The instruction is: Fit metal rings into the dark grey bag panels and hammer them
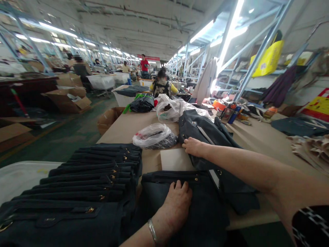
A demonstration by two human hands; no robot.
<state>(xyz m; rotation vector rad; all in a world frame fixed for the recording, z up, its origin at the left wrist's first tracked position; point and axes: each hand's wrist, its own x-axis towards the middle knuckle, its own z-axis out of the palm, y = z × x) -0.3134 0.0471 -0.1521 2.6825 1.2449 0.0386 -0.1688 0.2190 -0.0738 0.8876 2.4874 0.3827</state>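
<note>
My left hand [178,202] lies with fingers spread on a dark navy fabric panel [156,195] that has a zipper with a gold puller along its top. My right hand [193,146] reaches across to a pile of dark bag pieces [203,127], its fingers curled on the near-left edge of one. A small metal label and a pale strip show on that pile. Between the two hands is a flat piece of light card [176,159]. To the left, overlapping zippered bag panels [108,185] are lined up in a long row.
A clear plastic bag with dark contents [155,136] sits on the brown-covered table [115,127]. Behind it are more plastic wrap [171,108] and a dark bundle [142,103]. Bottles [234,115] stand at the right. A seated person [162,87] is beyond the table; cartons [69,97] are left.
</note>
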